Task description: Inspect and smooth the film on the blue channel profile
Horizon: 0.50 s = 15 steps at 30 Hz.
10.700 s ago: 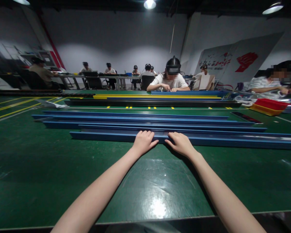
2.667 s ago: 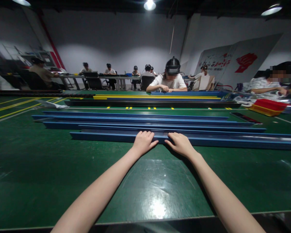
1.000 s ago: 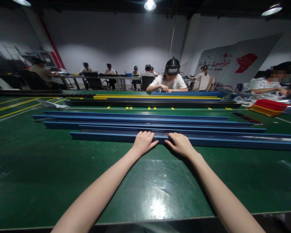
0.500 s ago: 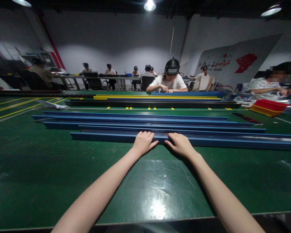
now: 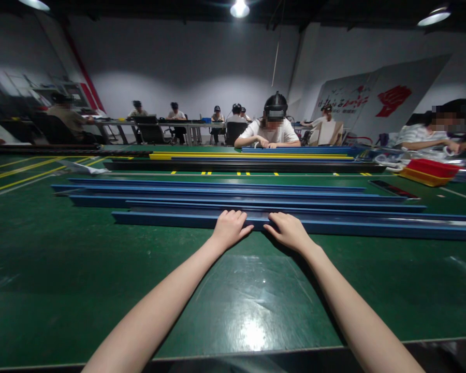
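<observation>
A long blue U-shaped channel [image 5: 171, 219] lies across the green table in front of me, its open side facing up. My left hand [image 5: 229, 229] is closed over its near wall, fingers curled over the top and thumb along the front. A short stretch to the right, my right hand [image 5: 289, 231] grips the same wall in the same way, the two thumbs pointing at each other. Fingertips of both hands are partly hidden inside the channel. Just behind it, several similar blue channels [image 5: 101, 199] lie side by side.
Farther back lie a black bar [image 5: 256, 167] and a yellow strip [image 5: 217, 155]. A dark phone-like slab [image 5: 396, 189] and a red and yellow bin [image 5: 429, 172] are at the right. Across the table a person [image 5: 272, 129] leans over. White paper [image 5: 81, 167] sits at the left.
</observation>
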### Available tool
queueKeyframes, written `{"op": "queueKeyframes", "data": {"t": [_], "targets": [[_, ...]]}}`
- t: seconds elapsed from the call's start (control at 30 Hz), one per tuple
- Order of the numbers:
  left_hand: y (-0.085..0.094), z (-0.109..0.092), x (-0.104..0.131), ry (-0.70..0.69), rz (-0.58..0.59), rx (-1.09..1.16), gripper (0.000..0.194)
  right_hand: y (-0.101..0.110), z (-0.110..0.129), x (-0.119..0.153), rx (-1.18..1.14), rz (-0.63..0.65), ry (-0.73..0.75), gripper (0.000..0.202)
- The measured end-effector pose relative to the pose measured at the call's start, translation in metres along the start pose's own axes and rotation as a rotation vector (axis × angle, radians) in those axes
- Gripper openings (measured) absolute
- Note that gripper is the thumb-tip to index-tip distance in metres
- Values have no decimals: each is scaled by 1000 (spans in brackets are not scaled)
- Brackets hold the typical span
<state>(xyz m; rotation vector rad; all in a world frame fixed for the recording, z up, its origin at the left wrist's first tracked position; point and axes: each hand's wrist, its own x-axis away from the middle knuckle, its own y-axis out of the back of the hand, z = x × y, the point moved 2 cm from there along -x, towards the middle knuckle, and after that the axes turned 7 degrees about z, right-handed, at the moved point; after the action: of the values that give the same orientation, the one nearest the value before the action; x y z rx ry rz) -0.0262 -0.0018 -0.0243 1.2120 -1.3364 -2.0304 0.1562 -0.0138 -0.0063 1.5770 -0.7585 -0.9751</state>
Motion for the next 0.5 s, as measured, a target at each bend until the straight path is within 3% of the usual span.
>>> {"op": "queueKeyframes", "data": {"t": [0.5], "targets": [[1, 0, 0, 3, 9, 12, 35, 0, 0, 0, -7, 24, -11, 28]]}}
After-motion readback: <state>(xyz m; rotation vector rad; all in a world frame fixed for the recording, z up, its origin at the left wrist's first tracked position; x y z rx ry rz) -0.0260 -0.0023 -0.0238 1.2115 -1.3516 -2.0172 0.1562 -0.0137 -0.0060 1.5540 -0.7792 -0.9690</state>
